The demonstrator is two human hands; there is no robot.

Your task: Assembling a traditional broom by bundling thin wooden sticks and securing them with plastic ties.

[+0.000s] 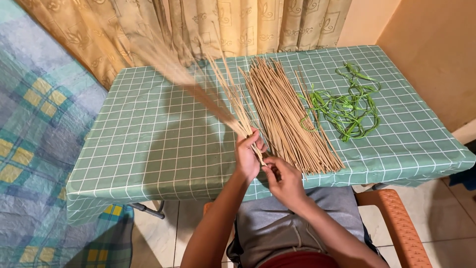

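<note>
My left hand (248, 154) grips a bunch of thin tan sticks (218, 94) near their lower ends; the bunch fans up and left, blurred at its far end. My right hand (282, 179) pinches the bottom ends of those same sticks just below the left hand. Both hands hover over the near edge of a table covered in a green checked cloth (153, 144). A larger pile of loose tan sticks (285, 114) lies on the cloth just right of my hands.
Green leaf strips (349, 106) lie tangled at the table's right. Tan patterned curtains (198, 30) hang behind the table. A blue and yellow plaid cloth (34, 139) is at left. An orange chair arm (401, 223) is at lower right.
</note>
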